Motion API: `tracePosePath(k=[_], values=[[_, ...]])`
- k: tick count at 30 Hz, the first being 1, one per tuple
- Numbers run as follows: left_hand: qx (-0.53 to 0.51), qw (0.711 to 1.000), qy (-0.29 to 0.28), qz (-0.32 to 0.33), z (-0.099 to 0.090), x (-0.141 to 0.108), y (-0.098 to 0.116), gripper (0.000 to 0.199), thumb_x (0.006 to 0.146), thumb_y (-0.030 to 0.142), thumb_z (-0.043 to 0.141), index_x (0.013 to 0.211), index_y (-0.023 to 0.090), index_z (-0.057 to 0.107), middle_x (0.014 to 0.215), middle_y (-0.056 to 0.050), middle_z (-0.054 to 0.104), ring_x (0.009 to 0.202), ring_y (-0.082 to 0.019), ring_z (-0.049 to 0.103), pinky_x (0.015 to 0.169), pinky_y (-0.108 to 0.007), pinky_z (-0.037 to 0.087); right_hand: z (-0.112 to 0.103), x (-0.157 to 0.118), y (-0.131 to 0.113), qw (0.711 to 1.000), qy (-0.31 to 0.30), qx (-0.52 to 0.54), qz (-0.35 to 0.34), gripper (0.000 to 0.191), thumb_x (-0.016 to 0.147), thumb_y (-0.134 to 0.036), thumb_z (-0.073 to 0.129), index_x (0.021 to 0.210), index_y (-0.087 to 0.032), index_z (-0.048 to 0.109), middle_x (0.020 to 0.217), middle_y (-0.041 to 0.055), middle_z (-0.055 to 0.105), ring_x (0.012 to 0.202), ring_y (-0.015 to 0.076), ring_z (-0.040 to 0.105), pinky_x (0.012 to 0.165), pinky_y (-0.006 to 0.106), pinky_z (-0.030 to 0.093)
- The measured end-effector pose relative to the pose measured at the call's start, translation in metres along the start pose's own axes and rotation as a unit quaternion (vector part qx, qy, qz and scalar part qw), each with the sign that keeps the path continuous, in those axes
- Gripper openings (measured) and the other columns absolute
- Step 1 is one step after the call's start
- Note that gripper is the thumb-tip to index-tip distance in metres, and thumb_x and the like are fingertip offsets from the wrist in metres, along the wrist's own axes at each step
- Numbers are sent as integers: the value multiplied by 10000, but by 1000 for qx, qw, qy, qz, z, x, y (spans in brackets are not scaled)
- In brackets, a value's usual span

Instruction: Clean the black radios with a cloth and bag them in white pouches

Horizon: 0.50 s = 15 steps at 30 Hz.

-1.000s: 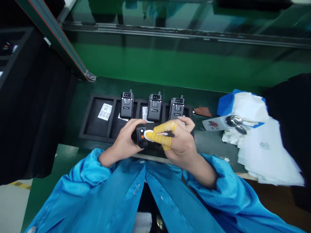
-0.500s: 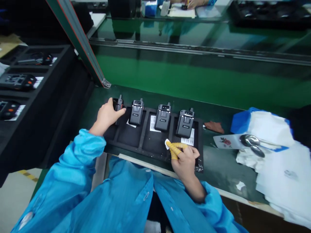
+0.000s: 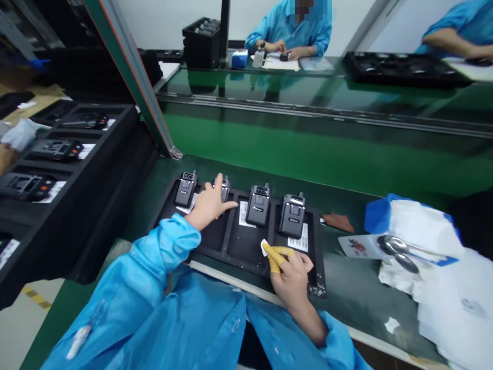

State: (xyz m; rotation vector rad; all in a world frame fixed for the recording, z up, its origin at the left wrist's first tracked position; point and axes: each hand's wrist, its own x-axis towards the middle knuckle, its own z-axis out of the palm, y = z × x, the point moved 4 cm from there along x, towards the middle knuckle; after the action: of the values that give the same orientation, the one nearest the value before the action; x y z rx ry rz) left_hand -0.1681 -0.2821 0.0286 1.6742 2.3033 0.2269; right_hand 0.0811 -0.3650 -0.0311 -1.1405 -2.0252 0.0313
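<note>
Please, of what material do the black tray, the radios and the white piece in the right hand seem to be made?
Tray: probably foam, matte, judging by its thick, dull walls.
Radios: likely hard dark plastic, mostly matte, with crisp edges.
White piece: perhaps cotton or paper; it looks matte, but is too small to be sure.

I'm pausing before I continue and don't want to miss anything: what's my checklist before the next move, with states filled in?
1. Left hand at the second radio from the left: ok.
2. Firm grip on that radio: cannot tell; the hand covers most of it.
3. White pad between the yellow-covered fingers of the right hand: ok.
4. Rightmost radio wholly inside the tray: not ok; its top reaches past the far rim.
5. Brown cloth outside the tray: ok.
</note>
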Motion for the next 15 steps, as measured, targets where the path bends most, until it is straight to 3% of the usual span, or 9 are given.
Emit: tracePosePath(k=[5, 10, 12, 15], values=[[-48, 999, -10, -12, 7, 8, 0, 1001, 700, 412, 783, 1496, 116, 253, 1178, -266, 590, 1000, -388, 669, 819, -413, 496, -1, -1, 4, 1000, 16, 3, -1, 227, 790, -104, 551, 804, -256, 719, 780, -8, 672, 730, 146, 608, 786, 372, 364], [-137, 990, 8, 30, -7, -9, -13, 997, 681, 247, 724, 1494, 79, 173, 1348, -241, 519, 1226, -335, 551, 986, -406, 447, -11, 19, -3, 999, 32, 25, 29, 215, 823, -126, 572, 877, -259, 732, 796, -17, 689, 738, 133, 631, 743, 333, 383], [-210, 974, 29, 72, -12, -27, -11, 920, 616, 156, 694, 1438, 115, 283, 1353, -180, 524, 1220, -302, 542, 1014, -400, 436, -20, 36, -11, 997, 37, 50, 39, 229, 831, -130, 587, 925, -277, 735, 820, -23, 695, 759, 124, 632, 758, 325, 387], [-321, 934, 32, 150, -14, -58, -3, 691, 545, 64, 595, 1215, 185, 479, 1188, -73, 593, 1063, -237, 599, 938, -374, 486, -32, 64, -32, 994, 44, 96, 25, 242, 838, -127, 607, 972, -287, 730, 835, -30, 687, 776, 103, 621, 781, 308, 380]])
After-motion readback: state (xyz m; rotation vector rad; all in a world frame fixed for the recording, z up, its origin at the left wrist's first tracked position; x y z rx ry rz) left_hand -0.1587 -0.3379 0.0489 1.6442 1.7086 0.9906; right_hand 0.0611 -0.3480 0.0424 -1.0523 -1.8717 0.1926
